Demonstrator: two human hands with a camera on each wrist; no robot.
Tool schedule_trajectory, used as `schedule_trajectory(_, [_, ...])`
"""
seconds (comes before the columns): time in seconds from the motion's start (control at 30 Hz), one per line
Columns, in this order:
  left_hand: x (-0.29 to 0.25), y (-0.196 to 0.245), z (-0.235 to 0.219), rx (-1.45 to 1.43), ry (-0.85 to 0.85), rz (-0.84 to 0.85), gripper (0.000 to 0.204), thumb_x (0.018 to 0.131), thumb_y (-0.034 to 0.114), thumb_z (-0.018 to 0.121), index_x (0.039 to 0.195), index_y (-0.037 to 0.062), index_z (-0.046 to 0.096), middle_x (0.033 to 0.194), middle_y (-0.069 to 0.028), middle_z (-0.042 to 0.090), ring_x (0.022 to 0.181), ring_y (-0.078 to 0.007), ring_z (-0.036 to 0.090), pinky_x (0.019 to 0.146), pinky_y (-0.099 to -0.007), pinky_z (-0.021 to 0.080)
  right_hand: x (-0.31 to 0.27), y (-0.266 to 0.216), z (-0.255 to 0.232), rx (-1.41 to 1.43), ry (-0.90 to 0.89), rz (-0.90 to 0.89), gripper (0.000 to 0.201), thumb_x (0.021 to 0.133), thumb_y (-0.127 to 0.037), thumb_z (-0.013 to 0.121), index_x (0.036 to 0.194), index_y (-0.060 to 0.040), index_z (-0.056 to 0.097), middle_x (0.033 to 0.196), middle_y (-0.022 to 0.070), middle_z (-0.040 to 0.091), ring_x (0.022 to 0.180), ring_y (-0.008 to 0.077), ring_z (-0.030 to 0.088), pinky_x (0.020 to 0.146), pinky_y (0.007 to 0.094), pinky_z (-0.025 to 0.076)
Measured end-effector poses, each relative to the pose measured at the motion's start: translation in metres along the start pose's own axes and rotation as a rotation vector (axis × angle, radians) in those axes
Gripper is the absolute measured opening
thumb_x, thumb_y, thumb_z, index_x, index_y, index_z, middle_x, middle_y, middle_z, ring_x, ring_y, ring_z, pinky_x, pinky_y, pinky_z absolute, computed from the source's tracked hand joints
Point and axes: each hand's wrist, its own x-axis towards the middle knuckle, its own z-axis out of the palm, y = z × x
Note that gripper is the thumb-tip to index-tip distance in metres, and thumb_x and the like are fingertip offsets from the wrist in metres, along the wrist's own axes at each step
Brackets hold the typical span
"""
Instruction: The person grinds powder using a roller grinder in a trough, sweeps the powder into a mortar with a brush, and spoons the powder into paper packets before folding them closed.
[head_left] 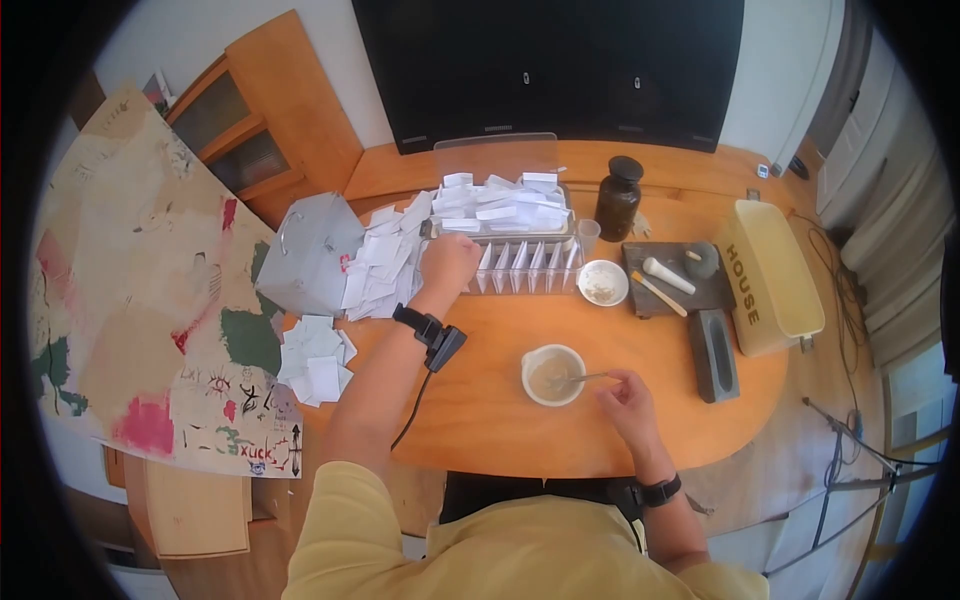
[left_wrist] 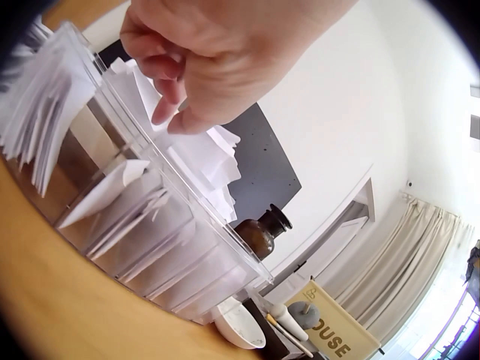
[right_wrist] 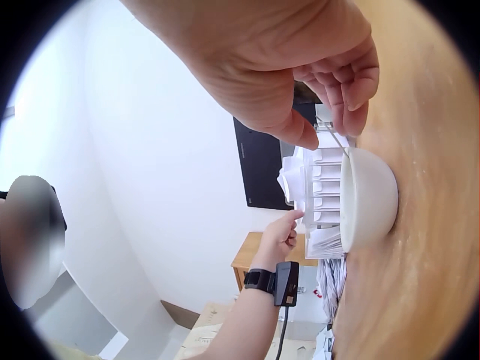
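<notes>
My left hand [head_left: 450, 262] hangs over the near left end of a clear divided box [head_left: 520, 290], which holds folded white paper packets [head_left: 515, 262]. In the left wrist view its thumb and fingers are bent down close to white packets [left_wrist: 199, 161]; whether they pinch one I cannot tell. A white lipped bowl [head_left: 553, 397] of beige material stands at the front. A thin metal spoon [head_left: 592, 377] leans in it, its tip hidden in the material. Beside the handle's end is my right hand [head_left: 630, 405], thumb and fingers apart in the right wrist view.
Loose white papers [head_left: 385, 265] lie left, beside a grey metal box [head_left: 315, 250]. A dark jar [head_left: 619, 200], small white bowl [head_left: 602, 296], and dark slab [head_left: 640, 300] bearing a pestle [head_left: 668, 275] and brush [head_left: 660, 294] stand right, before a yellow HOUSE bin [head_left: 750, 260].
</notes>
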Motion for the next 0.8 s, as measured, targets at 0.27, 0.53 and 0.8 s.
schedule_trajectory(0.27, [0.012,-0.137,-0.032,0.151,0.161,-0.275,0.02,0.079,0.024,0.061,0.085,0.0084,0.071,0.085,-0.0152,0.07,0.084,-0.0338,0.067,0.075,-0.0407,0.053,0.007,0.003,0.006,0.167,-0.014,0.1,0.028,0.088,-0.011,0.066,0.111,-0.0006,0.055,0.07,-0.0018,0.058,0.054,0.0041,0.052,0.047,0.0179,0.039])
schedule_trajectory(0.53, [0.034,-0.16,-0.019,0.051,0.098,-0.154,0.035,0.08,0.035,0.066,0.089,0.0012,0.069,0.095,-0.0209,0.068,0.092,-0.0368,0.065,0.081,-0.0418,0.052,0.004,0.001,0.011,0.176,-0.034,0.065,0.015,0.093,-0.011,0.061,0.105,-0.0033,0.063,0.075,-0.0026,0.061,0.058,0.0028,0.053,0.05,0.0165,0.041])
schedule_trajectory(0.8, [0.046,-0.143,-0.008,0.327,0.026,-0.194,0.037,0.085,0.03,0.063,0.097,-0.0044,0.061,0.096,-0.0226,0.068,0.093,-0.0367,0.066,0.082,-0.0438,0.052,-0.003,-0.008,0.014,0.033,-0.017,-0.004,0.017,0.094,-0.013,0.06,0.105,-0.0019,0.067,0.078,-0.0012,0.063,0.062,0.0048,0.054,0.057,0.0187,0.046])
